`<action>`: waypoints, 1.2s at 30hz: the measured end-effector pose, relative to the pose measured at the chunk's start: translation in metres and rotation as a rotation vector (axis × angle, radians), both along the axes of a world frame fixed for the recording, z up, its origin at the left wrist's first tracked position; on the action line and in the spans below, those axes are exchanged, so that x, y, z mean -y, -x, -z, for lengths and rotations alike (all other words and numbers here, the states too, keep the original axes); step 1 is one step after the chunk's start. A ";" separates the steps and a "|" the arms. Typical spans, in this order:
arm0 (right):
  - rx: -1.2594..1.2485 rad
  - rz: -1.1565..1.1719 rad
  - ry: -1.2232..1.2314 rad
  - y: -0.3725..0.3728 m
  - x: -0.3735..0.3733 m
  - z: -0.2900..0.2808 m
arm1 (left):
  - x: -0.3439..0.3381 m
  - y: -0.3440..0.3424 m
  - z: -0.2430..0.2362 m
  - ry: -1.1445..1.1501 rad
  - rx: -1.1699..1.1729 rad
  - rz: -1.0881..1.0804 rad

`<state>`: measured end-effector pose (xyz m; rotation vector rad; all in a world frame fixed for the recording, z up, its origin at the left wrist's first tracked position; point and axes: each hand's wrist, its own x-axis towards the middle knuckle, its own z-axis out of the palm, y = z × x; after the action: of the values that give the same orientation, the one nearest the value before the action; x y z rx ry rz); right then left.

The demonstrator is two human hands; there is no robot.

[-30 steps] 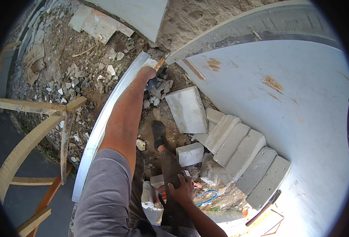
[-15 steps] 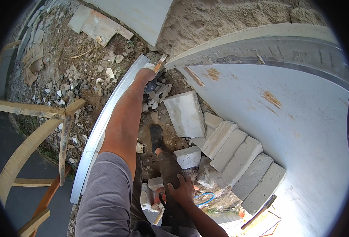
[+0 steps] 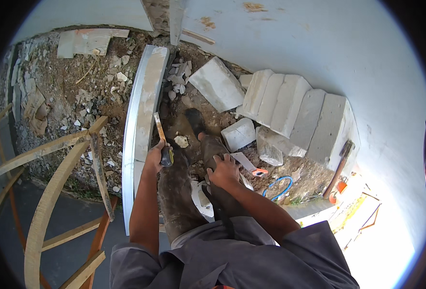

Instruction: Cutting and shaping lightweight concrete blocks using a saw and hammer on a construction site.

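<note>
My left hand (image 3: 155, 156) is closed round a tape measure (image 3: 167, 156) with a dark, yellow-marked case. A short, worn orange-brown length of its blade (image 3: 160, 129) sticks out away from me. Just beyond that hand, a long silver metal straightedge (image 3: 135, 108) lies along the left side of a low course of pale blocks (image 3: 152, 86). My right hand (image 3: 224, 171) rests on my right leg with its fingers spread and nothing in it. Close to it, on the right, is a handsaw (image 3: 244, 163) with an orange-and-black handle.
Stacked grey-white blocks (image 3: 280, 103) stand by the pale wall (image 3: 319, 43), with a wooden-handled tool (image 3: 339, 168) leaning there. Loose blocks (image 3: 217, 84) and rubble lie around my feet. A timber frame (image 3: 54, 192) rises at left. A blue hose (image 3: 282, 187) curls at right.
My left hand has drawn back toward me with the tape measure, away from the far end of the block course. My view has shifted; my right hand stays on my leg.
</note>
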<state>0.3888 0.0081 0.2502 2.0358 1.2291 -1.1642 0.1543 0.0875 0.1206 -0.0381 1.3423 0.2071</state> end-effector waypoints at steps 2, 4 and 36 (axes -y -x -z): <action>-0.012 0.060 0.016 0.007 0.017 0.004 | 0.043 0.007 -0.027 0.064 0.035 -0.009; -0.030 0.112 0.017 0.015 0.026 0.008 | 0.074 0.016 -0.044 0.085 0.084 -0.103; -0.262 -0.947 -0.191 -0.160 0.044 0.261 | 0.166 0.016 -0.112 -0.087 0.102 -0.365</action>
<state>0.5486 -0.0355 -0.0112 1.1206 2.1500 -0.8448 0.1382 -0.0786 0.2321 -0.2184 1.2156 0.5646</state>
